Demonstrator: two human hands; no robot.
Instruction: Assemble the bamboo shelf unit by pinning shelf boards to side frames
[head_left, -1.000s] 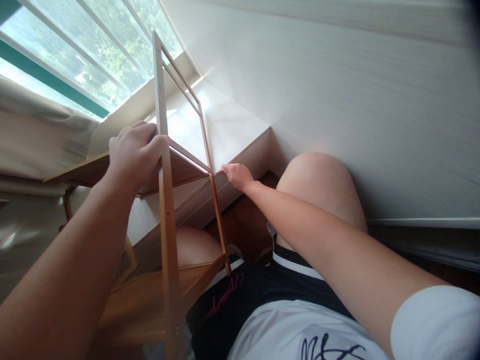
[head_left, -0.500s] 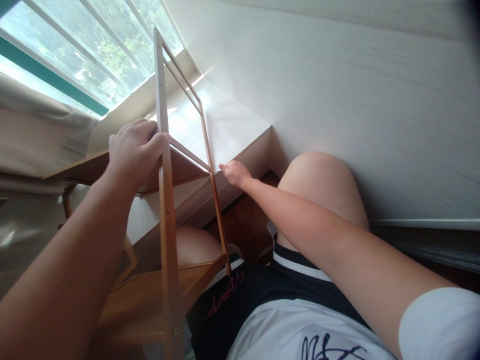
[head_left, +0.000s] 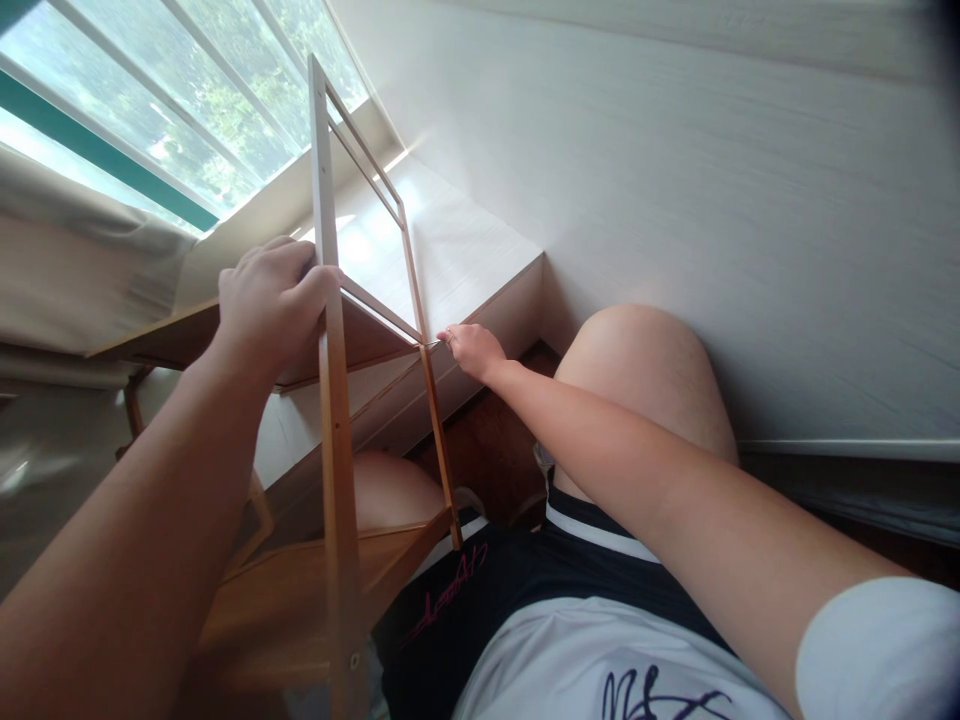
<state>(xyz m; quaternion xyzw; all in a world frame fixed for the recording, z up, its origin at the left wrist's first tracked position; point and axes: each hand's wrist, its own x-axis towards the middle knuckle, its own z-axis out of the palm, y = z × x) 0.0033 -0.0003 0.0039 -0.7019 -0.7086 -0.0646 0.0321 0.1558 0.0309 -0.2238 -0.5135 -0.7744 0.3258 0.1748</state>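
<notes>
Wooden rack (head_left: 335, 430) over dark floor (head_left: 491, 455)

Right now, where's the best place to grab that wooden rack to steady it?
Probably the near upright, from the left, at the shelf board joint where the left hand wraps it: the slat is slim, and the joint likely stops sliding.

No txt legible. Pink cursive script on black shorts (head_left: 452, 598), slanted & creased, letters can't be made out. Dark handwritten-style marks on white shirt (head_left: 577, 650), cut off by btm edge, also unreadable
</notes>
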